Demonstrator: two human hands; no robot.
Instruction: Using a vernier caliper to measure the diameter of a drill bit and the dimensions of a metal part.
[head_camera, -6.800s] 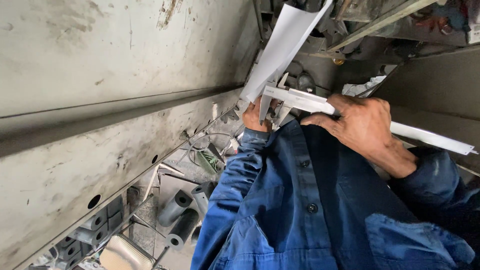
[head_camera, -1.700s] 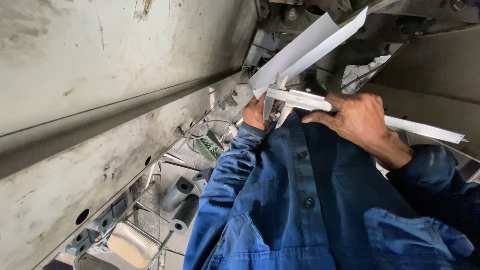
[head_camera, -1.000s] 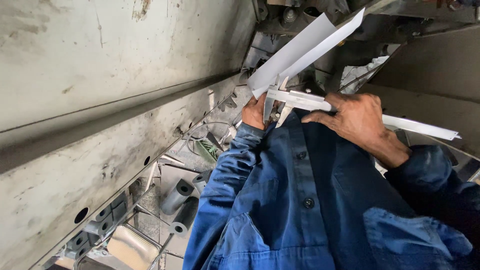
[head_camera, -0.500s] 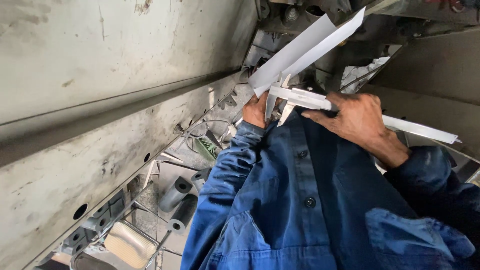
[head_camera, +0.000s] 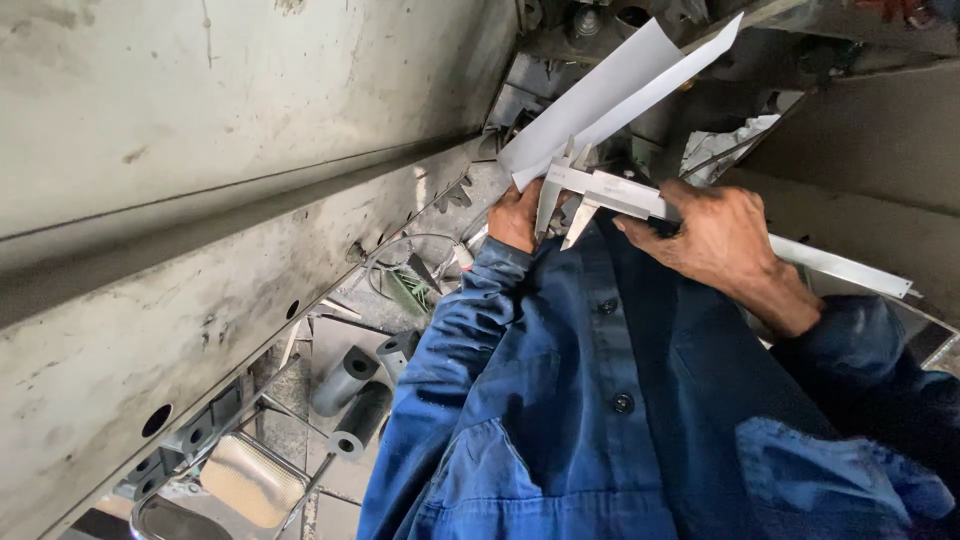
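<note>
Your right hand (head_camera: 715, 235) grips a steel caliper (head_camera: 640, 200) against the white strip (head_camera: 610, 95) your left hand (head_camera: 515, 215) pinches at chest height. A stained grey metal wall (head_camera: 200, 200) fills your left; grey cylinders (head_camera: 350, 395) lie on the floor.

The caliper (head_camera: 610, 190) is bare brushed steel with a dull sheen. The folded sheet (head_camera: 610, 90) looks like smooth matt white paper. The shirt (head_camera: 600, 400) is blue woven cotton cloth. The grey metal panel (head_camera: 200, 200) beside it is scuffed, stained and matt.

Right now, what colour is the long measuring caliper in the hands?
Bare silvery steel: the metal caliper, seen in the head view.
</note>
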